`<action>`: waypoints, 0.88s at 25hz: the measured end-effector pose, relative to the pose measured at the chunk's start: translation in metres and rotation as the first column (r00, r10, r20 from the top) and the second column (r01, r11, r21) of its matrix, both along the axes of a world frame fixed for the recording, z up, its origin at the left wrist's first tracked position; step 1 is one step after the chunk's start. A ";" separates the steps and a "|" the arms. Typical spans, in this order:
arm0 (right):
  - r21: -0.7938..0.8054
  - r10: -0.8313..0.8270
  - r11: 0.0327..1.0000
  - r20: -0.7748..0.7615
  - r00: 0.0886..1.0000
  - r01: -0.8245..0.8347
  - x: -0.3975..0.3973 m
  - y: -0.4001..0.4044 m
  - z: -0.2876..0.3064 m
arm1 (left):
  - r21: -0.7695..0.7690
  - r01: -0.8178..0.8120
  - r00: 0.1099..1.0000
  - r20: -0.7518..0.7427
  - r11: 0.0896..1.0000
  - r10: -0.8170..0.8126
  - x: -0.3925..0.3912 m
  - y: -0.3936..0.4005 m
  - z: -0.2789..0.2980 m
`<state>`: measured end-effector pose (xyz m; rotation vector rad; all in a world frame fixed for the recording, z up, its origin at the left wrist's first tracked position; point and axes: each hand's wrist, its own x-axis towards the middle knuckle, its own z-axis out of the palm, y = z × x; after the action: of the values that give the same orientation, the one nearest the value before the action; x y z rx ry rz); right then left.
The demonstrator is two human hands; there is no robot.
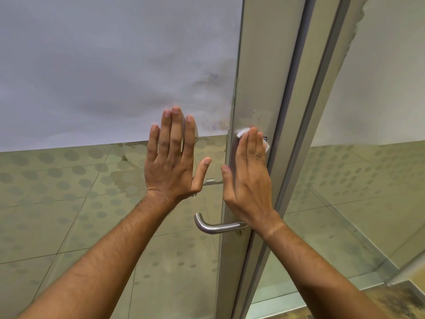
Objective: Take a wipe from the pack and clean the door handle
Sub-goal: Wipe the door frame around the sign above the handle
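Head view, left hand: the left hand (171,157) lies flat against the glass door (96,203), fingers straight and a little spread, holding nothing; it seems to steady the door.
Head view, right hand: the right hand (248,178) has straight fingers and presses a white wipe (241,132) against the metal door frame (259,77), above the handle. It does not curl round the wipe; it pushes it flat.
Head view, wipe: only its edges show, one at the fingertips and one at the right side of the hand. The rest is hidden under the palm.
Head view, door handle: the door handle (215,226) is a steel lever low on the frame, under the right wrist. The wipe is not touching it now; it is well above it.
Head view, pack: it is not in view.
Done: the wipe is already out of the pack, I judge, because it is in the hand.
Left: the lever itself is not under the wipe. Whether it was wiped I cannot tell. I judge the hand must go down to the lever and rub along it.
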<state>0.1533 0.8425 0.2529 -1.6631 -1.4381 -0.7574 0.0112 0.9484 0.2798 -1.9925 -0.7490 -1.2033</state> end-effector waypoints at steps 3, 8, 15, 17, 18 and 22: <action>0.013 0.016 1.000 0.043 0.999 -0.016 0.000 0.006 0.007 | 0.003 -0.008 1.000 0.008 1.000 0.008 0.000 0.001 0.000; -0.126 0.008 0.992 0.154 0.988 0.012 0.018 -0.022 -0.013 | -0.005 -0.010 1.000 0.004 1.000 0.010 -0.001 0.000 0.000; -0.080 0.039 0.997 0.186 0.982 -0.025 0.029 -0.012 0.005 | -0.001 -0.011 1.000 0.003 1.000 0.011 0.001 0.001 -0.001; -0.186 0.072 0.982 0.277 0.958 -0.020 0.034 -0.022 -0.015 | -0.002 -0.010 1.000 0.004 1.000 0.010 0.001 0.001 0.000; -0.235 0.090 0.972 0.286 0.954 -0.021 0.035 -0.027 -0.025 | -0.002 -0.008 1.000 0.003 1.000 0.008 0.001 0.002 0.000; -0.291 0.099 0.956 0.264 0.960 -0.019 0.035 -0.037 -0.040 | -0.006 -0.012 1.000 -0.003 1.000 0.012 0.000 0.001 0.001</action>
<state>0.1878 0.8057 0.2125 -1.7706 -1.8603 -0.8006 0.0117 0.9490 0.2807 -1.9917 -0.7633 -1.1923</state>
